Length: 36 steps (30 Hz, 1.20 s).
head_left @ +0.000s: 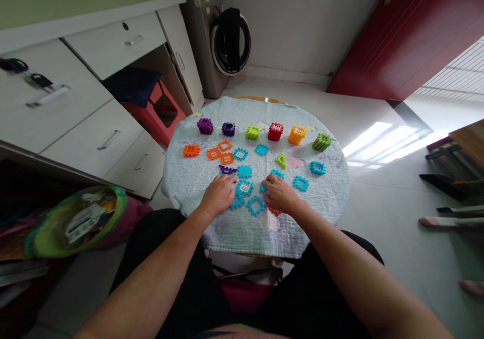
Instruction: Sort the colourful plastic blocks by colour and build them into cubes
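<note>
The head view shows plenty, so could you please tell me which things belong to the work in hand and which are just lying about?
Apparently in use: blue tiles at the hands, orange tiles, green triangle, red stack.
Apparently unrelated: stool, bin, washing machine.

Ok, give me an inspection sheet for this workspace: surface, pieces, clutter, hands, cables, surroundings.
Surface: wrinkled pale cloth over a table.
Pieces: coloured stacks along the far side; loose blue pieces and orange pieces nearer.
Clutter: filled bin on the floor at left.
Hands: left hand and right hand down at the blue pieces; grip unclear.
Cables: nothing seen.
Surroundings: drawers, stool, washer, red door.
</note>
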Tool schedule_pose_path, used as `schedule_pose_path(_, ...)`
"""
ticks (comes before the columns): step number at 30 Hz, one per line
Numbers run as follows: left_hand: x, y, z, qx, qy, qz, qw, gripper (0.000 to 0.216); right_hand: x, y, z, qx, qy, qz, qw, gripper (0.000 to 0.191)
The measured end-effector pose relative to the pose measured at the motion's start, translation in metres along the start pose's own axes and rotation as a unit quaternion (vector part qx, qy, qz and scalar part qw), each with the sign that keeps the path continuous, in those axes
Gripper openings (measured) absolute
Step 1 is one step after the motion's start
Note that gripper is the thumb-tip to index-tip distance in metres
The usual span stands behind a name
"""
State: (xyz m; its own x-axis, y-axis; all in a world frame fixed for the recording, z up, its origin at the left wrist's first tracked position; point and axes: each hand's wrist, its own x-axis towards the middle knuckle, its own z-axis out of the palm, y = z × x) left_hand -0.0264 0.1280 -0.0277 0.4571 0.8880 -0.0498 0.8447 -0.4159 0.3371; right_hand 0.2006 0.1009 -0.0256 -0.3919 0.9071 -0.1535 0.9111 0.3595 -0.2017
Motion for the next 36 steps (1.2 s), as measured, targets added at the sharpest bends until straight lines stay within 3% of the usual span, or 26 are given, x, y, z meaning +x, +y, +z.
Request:
schedule_pose_path(8, 0.013, 0.02, 0.011, 0.065, -0.006, -0.041, 0.997, 0.031, -0.007, -0.002, -0.001, 0.02, -0.01, 0.007, 1.0, 0.034)
schedule_pose_path(14, 0.019, 0.019, 0.017, -0.01, 0.019, 0.009, 1.0, 0.03, 0.002, -0.002, 0.011, 0.055, 0.05, 0.036, 0.997, 0.056)
schedule_pose_path(18, 0.021, 0.015, 0.017, -0.036, 0.004, 0.046, 0.998, 0.034, 0.006, -0.001, 0.013, 0.051, 0.044, 0.056, 0.996, 0.055)
schedule_pose_path(22, 0.02, 0.007, 0.013, -0.025, -0.027, 0.067, 0.997, 0.039, 0.001, 0.028, -0.003, 0.07, 0.098, 0.073, 0.99, 0.051)
schedule_pose_path(25, 0.019, 0.0, 0.011, -0.011, -0.061, 0.064, 0.996, 0.037, -0.011, 0.068, -0.018, 0.064, 0.164, 0.171, 0.969, 0.043)
schedule_pose_path(27, 0.019, -0.003, 0.009, -0.003, -0.078, 0.062, 0.995, 0.033, -0.022, 0.094, -0.022, 0.045, 0.13, 0.239, 0.961, 0.039)
schedule_pose_path(30, 0.02, -0.007, 0.008, 0.006, -0.088, 0.058, 0.994, 0.03, -0.032, 0.114, -0.018, 0.01, 0.023, 0.268, 0.963, 0.037)
schedule_pose_path(33, 0.022, -0.011, 0.008, 0.008, -0.096, 0.049, 0.994, 0.03, -0.033, 0.111, -0.011, -0.005, -0.032, 0.279, 0.96, 0.048)
schedule_pose_path(36, 0.023, -0.014, 0.008, 0.002, -0.077, 0.038, 0.996, 0.031, -0.028, 0.102, -0.009, -0.001, -0.029, 0.285, 0.958, 0.059)
